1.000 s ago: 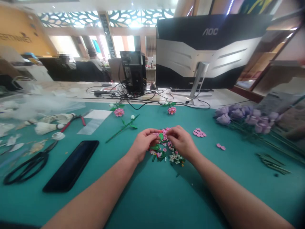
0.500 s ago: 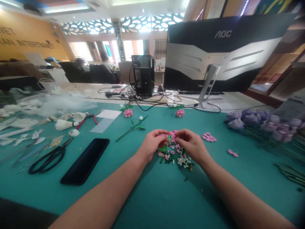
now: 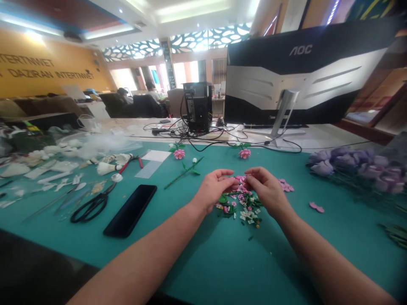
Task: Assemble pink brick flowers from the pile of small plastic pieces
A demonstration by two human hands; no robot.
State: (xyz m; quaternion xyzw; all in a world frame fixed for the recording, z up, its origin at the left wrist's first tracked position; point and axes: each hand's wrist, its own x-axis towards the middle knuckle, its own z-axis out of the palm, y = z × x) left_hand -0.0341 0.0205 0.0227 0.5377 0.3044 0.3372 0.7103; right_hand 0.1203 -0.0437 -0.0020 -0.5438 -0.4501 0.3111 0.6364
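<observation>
My left hand point(image 3: 218, 188) and my right hand point(image 3: 267, 190) hover close together over a heap of small plastic building pieces point(image 3: 249, 215) in pink, white and green. The fingers of each hand are pinched, thumb against forefinger. Whatever sits between the fingertips is too small and too hidden to name. A few pink pieces point(image 3: 241, 180) show just behind the fingertips. Left of the hands lies a green toy stem with a white bud point(image 3: 184, 173). Beside my right hand are a cluster of pink petal pieces point(image 3: 287, 186) and a separate pink piece point(image 3: 317, 207).
Two pink toy flowers point(image 3: 179, 154) lie at the mat's far side. A black phone point(image 3: 130, 211), black scissors point(image 3: 90, 207), red-handled pliers point(image 3: 129, 163) and shuttlecocks point(image 3: 108, 168) are to the left. Purple flowers point(image 3: 346, 163) lie right; a monitor point(image 3: 292, 80) stands behind.
The camera has turned slightly left and up, so the scene sits further right. Both hands stay over the heap, fingertips still near each other. A green piece earlier visible between them no longer shows.
</observation>
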